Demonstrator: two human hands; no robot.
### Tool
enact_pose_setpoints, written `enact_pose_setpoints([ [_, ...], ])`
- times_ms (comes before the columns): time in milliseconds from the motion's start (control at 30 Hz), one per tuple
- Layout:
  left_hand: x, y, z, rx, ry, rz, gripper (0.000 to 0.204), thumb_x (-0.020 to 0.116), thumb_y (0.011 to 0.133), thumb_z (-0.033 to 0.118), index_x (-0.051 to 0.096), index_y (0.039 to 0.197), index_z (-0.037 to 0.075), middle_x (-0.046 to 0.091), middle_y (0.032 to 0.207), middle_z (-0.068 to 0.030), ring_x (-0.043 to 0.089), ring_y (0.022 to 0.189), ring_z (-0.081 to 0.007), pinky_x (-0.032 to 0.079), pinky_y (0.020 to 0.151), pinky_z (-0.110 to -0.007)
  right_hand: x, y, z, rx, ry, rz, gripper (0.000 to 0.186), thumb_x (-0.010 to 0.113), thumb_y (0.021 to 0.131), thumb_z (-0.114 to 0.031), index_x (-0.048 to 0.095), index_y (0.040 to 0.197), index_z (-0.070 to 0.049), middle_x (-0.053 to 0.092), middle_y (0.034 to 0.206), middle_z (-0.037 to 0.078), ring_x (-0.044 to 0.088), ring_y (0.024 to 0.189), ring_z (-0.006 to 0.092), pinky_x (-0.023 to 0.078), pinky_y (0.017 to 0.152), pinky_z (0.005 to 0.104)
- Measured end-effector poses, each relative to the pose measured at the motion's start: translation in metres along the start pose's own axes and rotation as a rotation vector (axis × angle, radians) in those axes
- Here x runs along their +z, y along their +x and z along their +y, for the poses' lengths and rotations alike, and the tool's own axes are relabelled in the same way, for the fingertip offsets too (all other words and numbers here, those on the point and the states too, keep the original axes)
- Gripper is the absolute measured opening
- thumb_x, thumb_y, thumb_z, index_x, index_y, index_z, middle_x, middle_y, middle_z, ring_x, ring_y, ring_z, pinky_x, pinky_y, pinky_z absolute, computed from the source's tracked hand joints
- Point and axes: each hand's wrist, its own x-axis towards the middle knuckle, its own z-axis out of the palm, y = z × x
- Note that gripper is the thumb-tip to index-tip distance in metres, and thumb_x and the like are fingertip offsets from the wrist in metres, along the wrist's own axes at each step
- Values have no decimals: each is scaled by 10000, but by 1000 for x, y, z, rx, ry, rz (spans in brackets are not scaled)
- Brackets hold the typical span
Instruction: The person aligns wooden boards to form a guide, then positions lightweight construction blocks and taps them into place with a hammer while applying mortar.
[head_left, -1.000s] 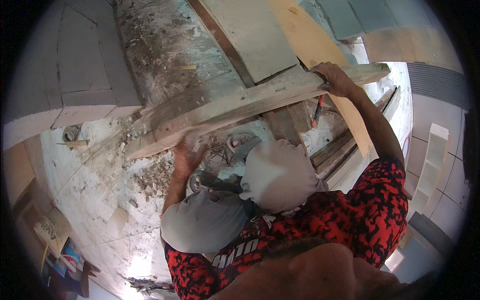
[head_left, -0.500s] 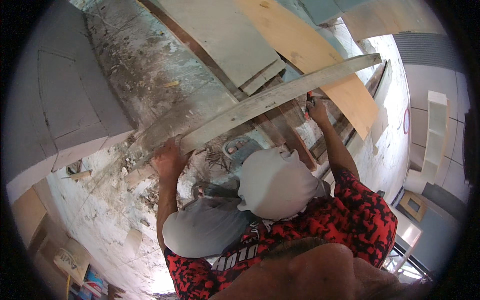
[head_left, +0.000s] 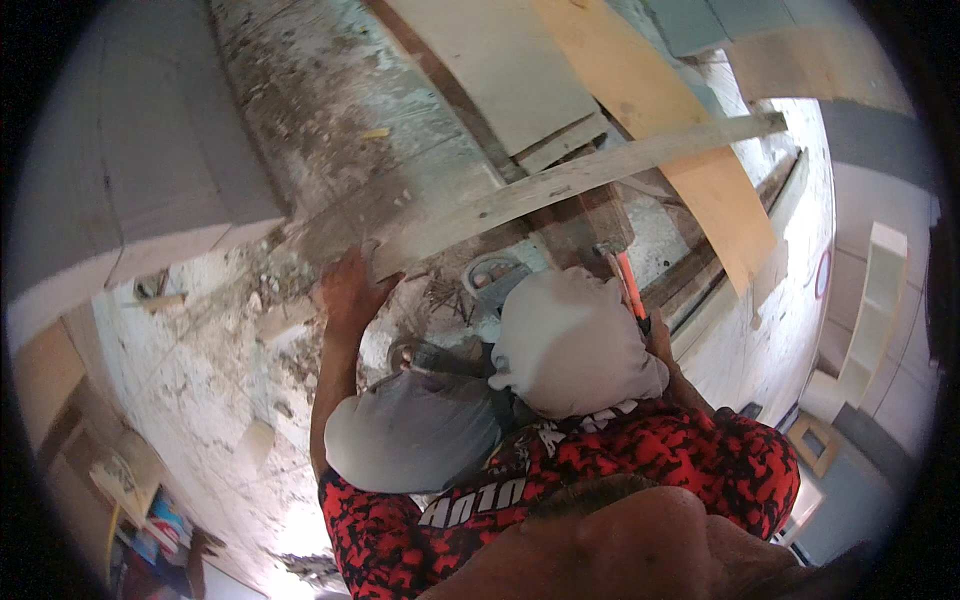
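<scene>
On the dusty floor: a long wooden plank (head_left: 560,185) is propped at a slant across stacked boards (head_left: 520,90).
Left hand (head_left: 350,290): pressed up against the plank's lower end, fingers curled over its edge.
Right hand (head_left: 655,335): mostly hidden behind a knee; its grip cannot be told, though an orange-handled tool (head_left: 628,285) rises just beside it.
Debris (head_left: 270,300): scattered near the left hand.

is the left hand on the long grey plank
Yes, the left hand grips the near end of the long grey plank, which runs up toward the right.
</scene>
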Motion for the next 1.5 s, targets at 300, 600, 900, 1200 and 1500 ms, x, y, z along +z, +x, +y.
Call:
enact_pose_setpoints([
  [300,16,-21,-28,27,142,207,663,690,689,453,509,1195,64,526,1174,-141,473,1119,-318,312,982,-452,-41,59,-86,-359,-301,148,309,633,793,-225,564,1018,-26,569,992,225,544,979,378,437,817,437],
  [600,10,-36,-4,-74,245,270,609,684,682,477,550,1140,99,488,1207,-116,363,1232,-302,152,1027,-626,-118,329,-316,-552,-75,255,774,649,766,-463,386,1284,49,503,1206,257,512,1115,326,401,930,387],
  [900,22,-51,-48,-223,-33,338,671,722,642,479,533,1149,82,381,1305,-153,394,1188,-351,231,1014,-560,-98,396,-342,-469,141,-41,970,758,664,-421,276,1333,92,396,1321,262,454,1185,344,407,947,393],
  [1200,37,-62,-63,-219,31,273,734,706,665,438,468,1174,-35,407,1267,-250,437,1153,-366,341,986,-445,-158,358,-370,-558,138,52,769,570,806,-511,391,1291,58,424,1317,201,381,1230,293,286,1024,352],
  [1500,26,-81,-91,-85,53,470,760,701,703,369,389,1231,-80,430,1257,-236,378,1227,-352,210,1091,-439,-54,246,-467,-586,666,-95,507,583,857,-338,543,1134,86,591,1081,123,552,958,208,416,847,291],
])
